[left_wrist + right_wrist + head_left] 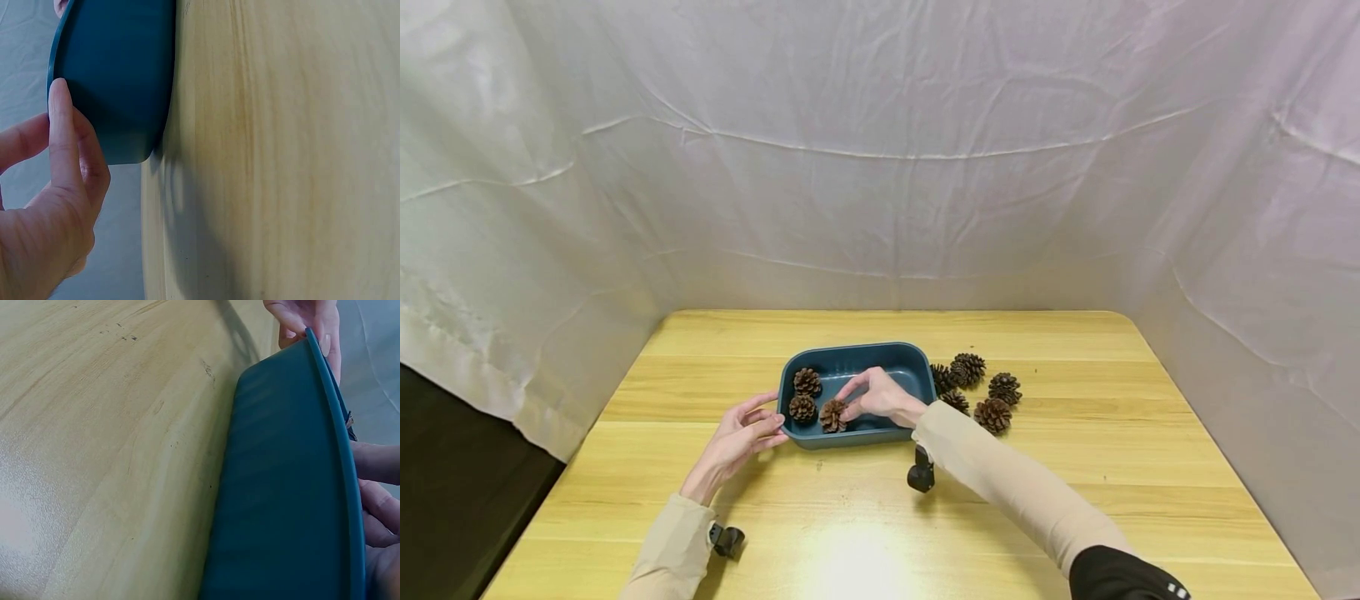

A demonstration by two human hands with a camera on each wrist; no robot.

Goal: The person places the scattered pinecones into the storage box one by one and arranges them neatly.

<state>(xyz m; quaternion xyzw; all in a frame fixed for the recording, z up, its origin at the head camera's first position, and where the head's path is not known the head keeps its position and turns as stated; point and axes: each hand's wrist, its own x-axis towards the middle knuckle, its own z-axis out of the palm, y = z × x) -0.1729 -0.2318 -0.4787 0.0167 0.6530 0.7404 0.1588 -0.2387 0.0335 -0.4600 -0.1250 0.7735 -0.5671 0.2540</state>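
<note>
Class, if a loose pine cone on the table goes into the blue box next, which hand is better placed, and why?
Probably the right hand: it is nearer the loose cones, though it must first release the pinched cone. The left hand, farther away, grips the blue box.

At frame centre we find the left hand (733,442) obstructing the left end of the blue tray (857,439), the right hand (880,396) its middle, the right sleeve (1015,475) its near right corner, and pine cones (993,414) its right wall. We note room to pass over the table (1150,467) at right and lower centre.
</note>
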